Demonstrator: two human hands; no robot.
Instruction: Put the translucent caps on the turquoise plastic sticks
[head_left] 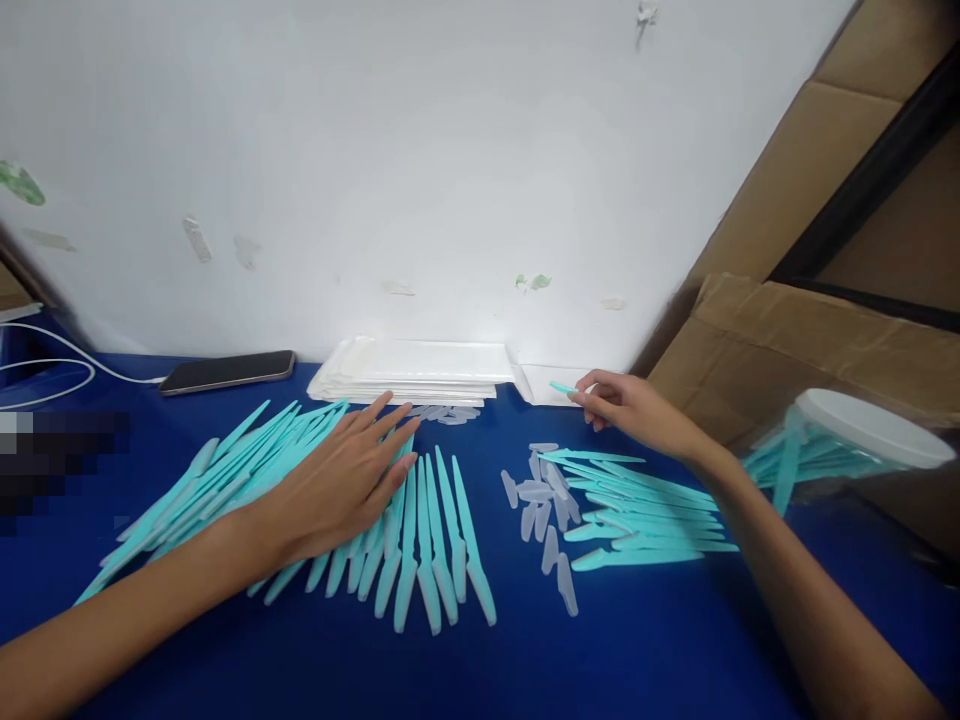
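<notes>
My left hand [349,480] lies palm down with fingers spread over a fan of turquoise eyebrow razors [427,540]. More razors [225,480] are heaped to its left. At the right, my right hand [622,405] is closed in a pinch on a turquoise eyebrow razor [562,388], of which only a short end shows past the fingertips. It is held in front of a white paper sheet [551,378]. Below this hand are a group of razors [645,515] lying sideways and a scatter of translucent blade caps [544,490]. Several more caps [450,413] lie beyond my left fingertips.
White padded envelopes [420,360] are stacked against the white wall. A phone [229,372] with a white cable [90,360] lies at the back left. To the right, a clear jar with a white lid [874,428] holds razors beside cardboard boxes [810,360]. The tabletop [525,660] is blue.
</notes>
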